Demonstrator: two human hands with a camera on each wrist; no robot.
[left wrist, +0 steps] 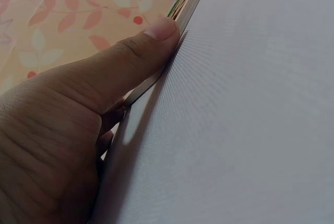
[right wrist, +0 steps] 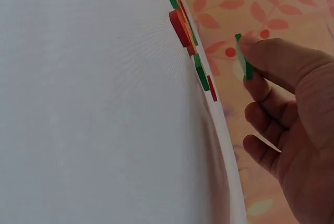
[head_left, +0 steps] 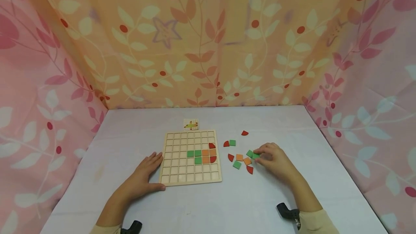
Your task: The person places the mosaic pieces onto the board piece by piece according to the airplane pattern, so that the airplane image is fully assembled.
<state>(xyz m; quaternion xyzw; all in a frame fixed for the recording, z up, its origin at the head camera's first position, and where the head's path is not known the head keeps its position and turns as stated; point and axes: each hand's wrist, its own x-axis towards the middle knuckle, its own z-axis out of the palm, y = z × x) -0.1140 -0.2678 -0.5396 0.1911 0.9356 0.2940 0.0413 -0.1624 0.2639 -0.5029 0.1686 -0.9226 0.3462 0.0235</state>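
Observation:
A wooden grid board (head_left: 182, 172) lies on the table, with green, orange and red pieces in several of its cells. My left hand (head_left: 142, 176) rests at the board's left edge, its thumb (left wrist: 141, 51) against the near side and the fingers spread. Right of the board, my right hand (head_left: 276, 160) pinches a green piece (right wrist: 244, 59) between thumb and index finger. Close to it in the head view is another green square (head_left: 249, 153). Beside these lie orange squares (head_left: 247, 161), a green square (head_left: 237, 164) and red quarter-round pieces (head_left: 249, 169).
A small pattern card (head_left: 190, 124) lies just beyond the board's far edge. Toward the back right are a red piece (head_left: 245, 133) and a green square (head_left: 232, 142). Patterned curtains (head_left: 208, 46) stand behind and on both sides of the white table (head_left: 208, 208).

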